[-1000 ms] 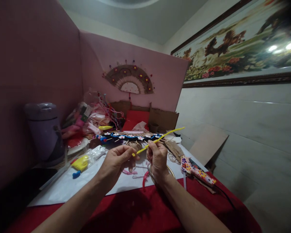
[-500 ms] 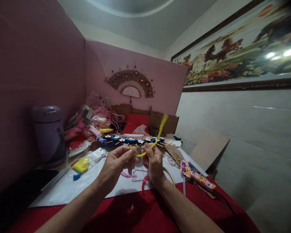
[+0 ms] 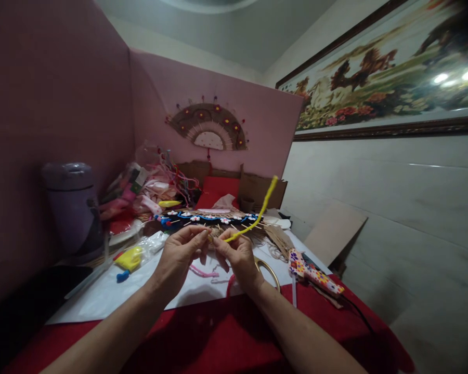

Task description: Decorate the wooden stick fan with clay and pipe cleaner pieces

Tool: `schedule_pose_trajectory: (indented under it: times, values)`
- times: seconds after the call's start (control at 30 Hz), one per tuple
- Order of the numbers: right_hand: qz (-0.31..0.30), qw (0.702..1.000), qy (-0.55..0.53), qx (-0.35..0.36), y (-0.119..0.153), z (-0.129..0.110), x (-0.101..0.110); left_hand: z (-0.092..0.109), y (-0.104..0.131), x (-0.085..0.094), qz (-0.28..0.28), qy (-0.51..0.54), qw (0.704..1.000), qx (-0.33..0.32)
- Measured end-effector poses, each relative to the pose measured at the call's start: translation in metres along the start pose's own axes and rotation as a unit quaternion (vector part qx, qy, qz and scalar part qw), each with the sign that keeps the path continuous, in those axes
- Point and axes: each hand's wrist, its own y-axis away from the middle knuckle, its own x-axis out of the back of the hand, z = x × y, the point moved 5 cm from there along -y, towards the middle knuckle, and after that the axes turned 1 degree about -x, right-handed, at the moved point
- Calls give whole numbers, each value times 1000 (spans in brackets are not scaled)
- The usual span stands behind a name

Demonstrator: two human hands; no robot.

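A yellow fuzzy strand (image 3: 258, 216) rises to the upper right from between my fingertips. My right hand (image 3: 239, 259) pinches it near its lower end. Close against it, my left hand (image 3: 183, 255) is closed with thumb and forefinger at the strand's lower tip, which the fingers mostly hide. Behind the hands lies a black fan (image 3: 203, 219) with white flowers and a blue wavy line. Below them, a pink strand (image 3: 203, 272) rests on the white sheet (image 3: 101, 301).
Gold-ringed scissors (image 3: 271, 271) lie beside my right wrist. Further right is a flowered glue gun (image 3: 314, 272) with a cord. A purple flask (image 3: 72, 213), yellow clay (image 3: 130, 258) and plastic bags (image 3: 156, 189) occupy the left. Another fan (image 3: 210, 124) hangs on the pink board.
My right hand has moved left, closer to my left hand, and more of the yellow strand now extends beyond it. The camera view has shifted slightly.
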Motion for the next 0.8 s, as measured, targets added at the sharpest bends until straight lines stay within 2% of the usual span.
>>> schedule_pose_trajectory:
  times: [0.17, 0.33, 0.6, 0.8]
  values:
    - [16, 999, -28, -15, -2, 7, 2, -1, 0, -1, -6, 5, 1000, 11]
    - [62, 997, -34, -9, -6, 13, 8, -12, -1, -2, -41, 9, 997, 63]
    - [24, 1000, 6, -3, -5, 20, 4, -15, -5, 8, -14, 35, 997, 70]
    - [-24, 999, 36, -32, -14, 7, -7, -11, -12, 18, 21, 50, 997, 55]
